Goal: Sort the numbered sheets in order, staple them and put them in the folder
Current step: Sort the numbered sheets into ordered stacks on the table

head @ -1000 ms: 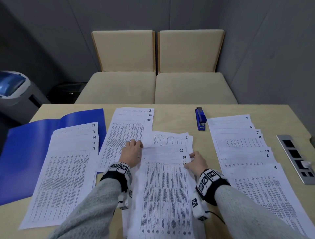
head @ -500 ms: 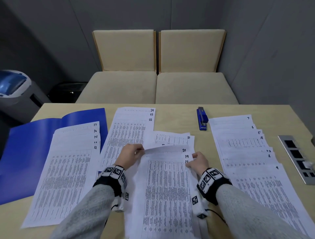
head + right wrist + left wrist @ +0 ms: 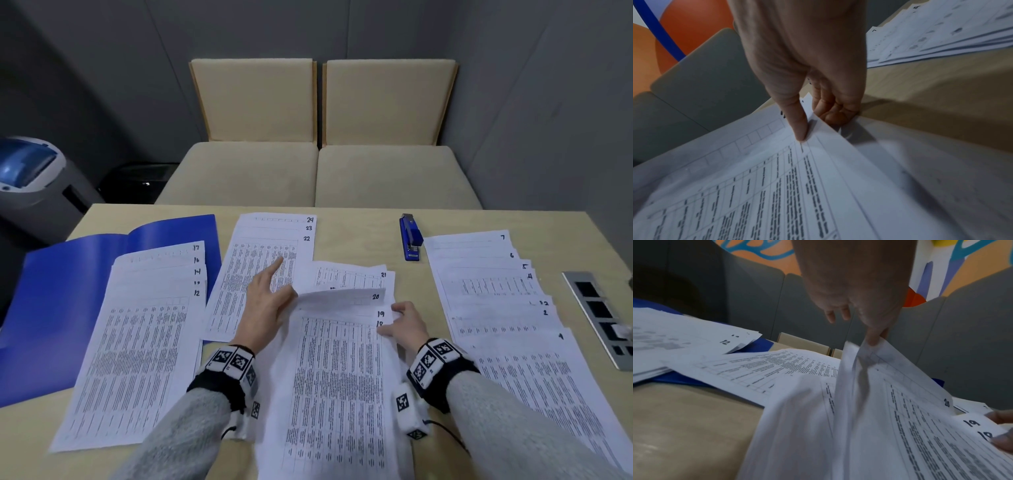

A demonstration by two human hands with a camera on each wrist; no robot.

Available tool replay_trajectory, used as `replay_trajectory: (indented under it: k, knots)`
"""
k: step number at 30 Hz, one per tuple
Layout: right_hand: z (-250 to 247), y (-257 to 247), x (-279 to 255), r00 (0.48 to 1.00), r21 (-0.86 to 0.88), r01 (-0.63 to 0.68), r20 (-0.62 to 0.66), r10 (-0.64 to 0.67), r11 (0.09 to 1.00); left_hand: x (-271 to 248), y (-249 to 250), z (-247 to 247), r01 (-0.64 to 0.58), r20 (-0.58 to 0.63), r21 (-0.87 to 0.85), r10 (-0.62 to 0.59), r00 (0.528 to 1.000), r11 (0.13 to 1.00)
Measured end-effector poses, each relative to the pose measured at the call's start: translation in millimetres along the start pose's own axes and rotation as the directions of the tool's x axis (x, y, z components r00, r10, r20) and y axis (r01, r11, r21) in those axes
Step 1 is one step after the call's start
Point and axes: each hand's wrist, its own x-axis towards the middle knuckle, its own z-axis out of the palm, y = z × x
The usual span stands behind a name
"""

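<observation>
In the head view a central stack shows sheet 20 (image 3: 342, 298) above sheets 19 and 18 (image 3: 342, 377). My left hand (image 3: 291, 298) pinches sheet 20's top left corner and holds it raised, forefinger pointing away; the left wrist view shows that pinch (image 3: 873, 339) on sheet 20 (image 3: 910, 378). My right hand (image 3: 394, 320) grips the stack's right edge by the numbers 19 and 18, thumb on top and fingers curled under (image 3: 813, 125). Sheet 21 (image 3: 352, 274) lies just behind. An open blue folder (image 3: 68, 291) lies at the left, a blue stapler (image 3: 411, 238) at the back.
A fan of sheets 12 to 17 (image 3: 144, 342) overlaps the folder. Pile 22 to 24 (image 3: 267, 253) lies centre back. Low-numbered sheets up to 7 (image 3: 496, 291) are fanned at the right. A metal socket panel (image 3: 603, 318) is set into the table (image 3: 359, 233). Two beige chairs stand behind.
My left hand, flat on the papers a second ago, has pinched sheet 20's left corner and lifted it. The right hand has stayed at the stack's right edge.
</observation>
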Motion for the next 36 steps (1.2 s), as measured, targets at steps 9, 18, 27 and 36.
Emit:
replay_trajectory:
  k: [9, 18, 27, 36]
  knots:
    - [2, 2, 11, 0.996, 0.092, -0.021, 0.086, 0.013, 0.996, 4, 22, -15, 0.424, 0.355, -0.539, -0.260, 0.898, 0.728]
    - [-2, -4, -11, 0.995, 0.127, -0.031, 0.102, 0.018, 0.991, -14, 15, -2, 0.765, 0.575, -0.598, -0.538, 0.616, 0.237]
    - [9, -6, -17, 0.995, 0.169, 0.086, 0.035, -0.094, 0.982, -46, 43, 12, 0.829, 0.607, -0.425, -0.565, 0.559, 0.363]
    - [24, -19, -16, 0.983, 0.167, -0.049, 0.181, 0.018, 0.985, -27, 14, 0, 0.785, 0.589, -0.528, -0.526, 0.613, 0.323]
